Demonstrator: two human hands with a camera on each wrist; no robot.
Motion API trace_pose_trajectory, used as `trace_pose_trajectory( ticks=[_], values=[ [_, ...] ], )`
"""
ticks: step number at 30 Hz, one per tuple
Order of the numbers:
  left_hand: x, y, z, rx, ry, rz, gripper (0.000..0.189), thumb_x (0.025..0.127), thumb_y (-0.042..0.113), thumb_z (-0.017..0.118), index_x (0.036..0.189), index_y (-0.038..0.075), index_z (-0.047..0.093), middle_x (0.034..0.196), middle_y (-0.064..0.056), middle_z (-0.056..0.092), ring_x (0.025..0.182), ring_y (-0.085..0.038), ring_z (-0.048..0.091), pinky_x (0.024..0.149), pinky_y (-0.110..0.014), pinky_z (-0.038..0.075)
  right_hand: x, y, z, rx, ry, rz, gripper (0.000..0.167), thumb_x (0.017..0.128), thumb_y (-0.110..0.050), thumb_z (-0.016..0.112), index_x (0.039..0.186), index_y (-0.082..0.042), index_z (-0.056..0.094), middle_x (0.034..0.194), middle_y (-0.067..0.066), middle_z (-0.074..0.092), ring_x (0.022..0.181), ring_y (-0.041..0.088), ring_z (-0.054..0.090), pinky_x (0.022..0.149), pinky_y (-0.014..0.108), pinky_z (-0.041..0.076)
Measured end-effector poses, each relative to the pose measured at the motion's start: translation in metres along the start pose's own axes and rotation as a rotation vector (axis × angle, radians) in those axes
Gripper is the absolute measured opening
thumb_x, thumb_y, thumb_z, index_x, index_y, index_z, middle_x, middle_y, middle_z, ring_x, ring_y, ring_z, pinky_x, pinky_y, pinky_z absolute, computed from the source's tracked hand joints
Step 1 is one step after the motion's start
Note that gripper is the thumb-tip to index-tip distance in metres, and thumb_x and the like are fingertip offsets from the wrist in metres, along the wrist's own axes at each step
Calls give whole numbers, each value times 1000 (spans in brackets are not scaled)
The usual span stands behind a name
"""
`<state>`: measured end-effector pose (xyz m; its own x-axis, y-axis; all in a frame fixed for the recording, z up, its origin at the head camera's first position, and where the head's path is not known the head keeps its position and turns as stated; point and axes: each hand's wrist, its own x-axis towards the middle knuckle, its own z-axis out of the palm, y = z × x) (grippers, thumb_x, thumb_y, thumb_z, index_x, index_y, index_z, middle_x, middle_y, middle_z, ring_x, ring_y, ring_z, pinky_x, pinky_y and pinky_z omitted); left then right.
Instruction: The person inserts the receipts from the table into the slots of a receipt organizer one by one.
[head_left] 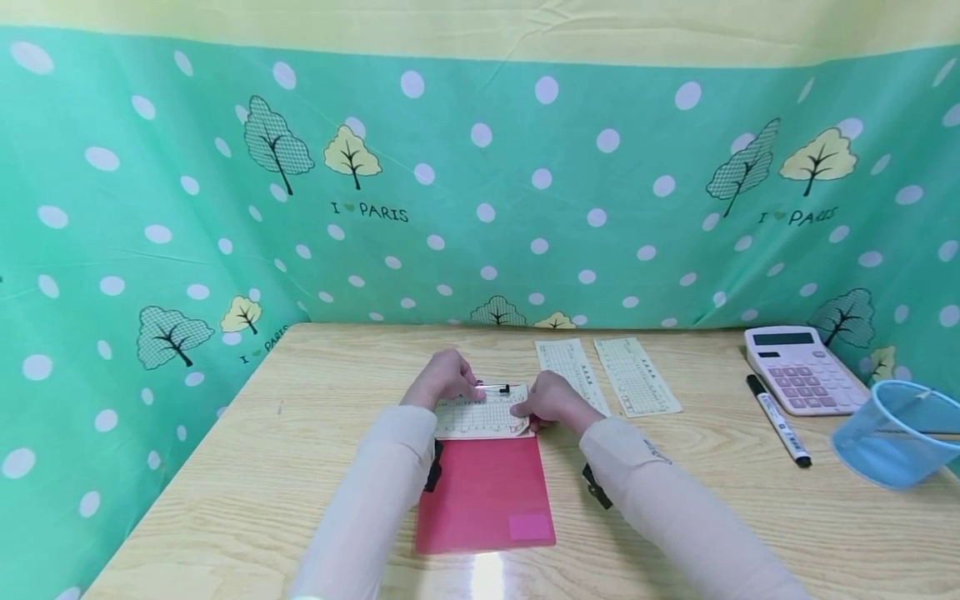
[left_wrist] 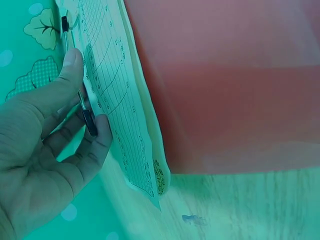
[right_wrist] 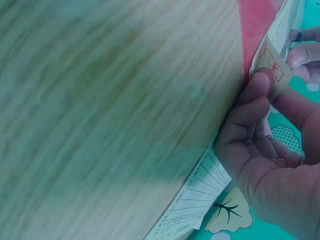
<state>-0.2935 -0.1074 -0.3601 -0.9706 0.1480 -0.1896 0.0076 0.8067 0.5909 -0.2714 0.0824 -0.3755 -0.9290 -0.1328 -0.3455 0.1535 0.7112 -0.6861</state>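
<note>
A red folder [head_left: 483,487] lies on the table with printed paper slips [head_left: 480,421] across its top part. At its top edge is a clip [head_left: 495,388], a thin metal bar with black ends. My left hand [head_left: 450,379] holds this clip; in the left wrist view the thumb lies on the bar and the fingers curl behind it. My right hand [head_left: 551,398] pinches the right edge of the slips between thumb and forefinger. In the right wrist view a corner of a slip [right_wrist: 274,65] with a red printed mark bends up there.
Two more printed slips, one partly behind the right hand [head_left: 570,362] and another [head_left: 637,379], lie at the back right. Farther right are a black-capped marker [head_left: 780,421], a pink calculator [head_left: 806,371] and a blue mesh cup [head_left: 892,437]. A green curtain [head_left: 480,192] hangs behind the table.
</note>
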Motion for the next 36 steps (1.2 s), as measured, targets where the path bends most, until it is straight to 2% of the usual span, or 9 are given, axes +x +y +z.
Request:
trace_pose_trajectory(
  ticks=[9,15,18,22,29,32,36],
  values=[
    [4,-3,7,-3,32,30,19,78,15,90,80,3,75,93,-5,68,82,-16,54,79,-33,51,2,4,-2,1,10,14,33,89,-15,80,62,-4,64,51,3,57,45,11,51,48,22,40],
    [4,-1,10,12,41,42,20,78,15,90,78,3,74,94,-4,67,84,-17,54,84,-35,50,-3,6,-8,-10,59,10,24,87,-12,80,69,-1,68,56,4,62,50,12,56,54,22,43],
    [4,0,11,23,39,45,20,78,15,90,78,4,73,95,-4,66,86,-17,54,85,-36,50,-8,7,-14,-9,97,9,21,87,-11,80,71,-2,70,62,7,66,55,13,58,57,24,44],
    [3,-2,12,27,38,51,22,78,14,90,76,4,71,95,-4,65,84,-17,52,81,-34,49,-14,10,-26,-20,138,-34,20,92,-14,75,77,-1,71,72,9,71,62,15,57,58,25,41],
    [2,-5,11,26,40,80,21,77,12,90,76,3,71,94,-5,67,80,-16,51,75,-32,48,-24,24,-54,-22,194,-107,21,97,-21,70,100,0,70,93,12,69,81,21,61,70,33,50],
    [2,-6,9,28,38,89,21,78,11,90,78,2,71,92,-5,66,78,-16,51,74,-31,48,-27,34,-62,-38,216,-112,25,97,-22,69,107,1,69,101,13,68,89,25,62,75,38,52],
    [1,-6,7,24,27,84,21,79,12,89,78,3,70,88,-4,63,76,-16,49,72,-30,46,-31,46,-68,-80,228,-90,31,97,-23,68,112,5,65,107,18,67,92,28,63,77,41,52]
  ],
)
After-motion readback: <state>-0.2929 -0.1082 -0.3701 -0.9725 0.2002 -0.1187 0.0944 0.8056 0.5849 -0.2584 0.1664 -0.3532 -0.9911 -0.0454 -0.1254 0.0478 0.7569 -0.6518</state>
